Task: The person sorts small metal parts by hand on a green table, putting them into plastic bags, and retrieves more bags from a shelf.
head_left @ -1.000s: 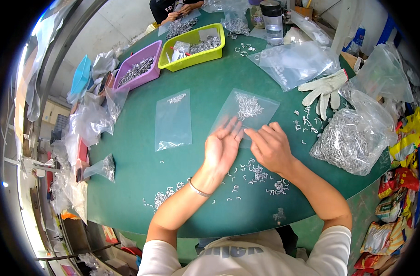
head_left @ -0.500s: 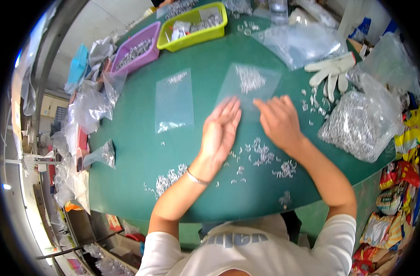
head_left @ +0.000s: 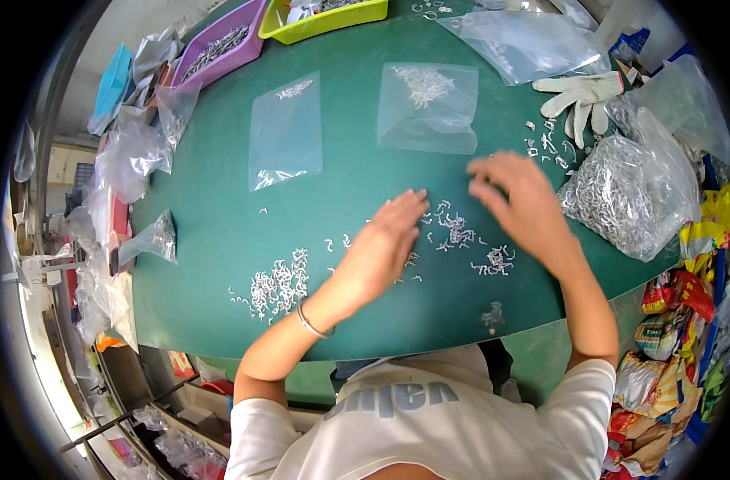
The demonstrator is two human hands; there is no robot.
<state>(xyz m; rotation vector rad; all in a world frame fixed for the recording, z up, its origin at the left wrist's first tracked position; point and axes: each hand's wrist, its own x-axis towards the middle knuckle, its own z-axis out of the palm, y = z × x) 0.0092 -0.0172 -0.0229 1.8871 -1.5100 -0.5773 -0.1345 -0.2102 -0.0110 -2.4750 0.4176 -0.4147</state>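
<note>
My left hand (head_left: 387, 244) is palm down, its fingers stretched out over scattered small metal clips at the middle of the green table. Under and around its fingers a few clips show; the rest are hidden. To the right, my right hand (head_left: 517, 196) hovers with bent fingers, the thumb apart and nothing visible between them. Between and below the hands lies a small heap of silvery clips (head_left: 458, 232), with another cluster (head_left: 493, 260) nearer me. Beyond the hands a clear plastic bag (head_left: 429, 128) lies flat with many clips inside its far end.
A second clear bag (head_left: 287, 144) with few clips lies left. A larger clip pile (head_left: 277, 288) sits near my left forearm. At right are a full bag of metal pieces (head_left: 621, 196) and a white glove (head_left: 577, 96). Purple (head_left: 225, 48) and yellow-green (head_left: 325, 24) trays stand far back.
Both hands have come back from the right-hand clear bag towards me. My left hand has turned from palm up to palm down. The view has shifted slightly.
</note>
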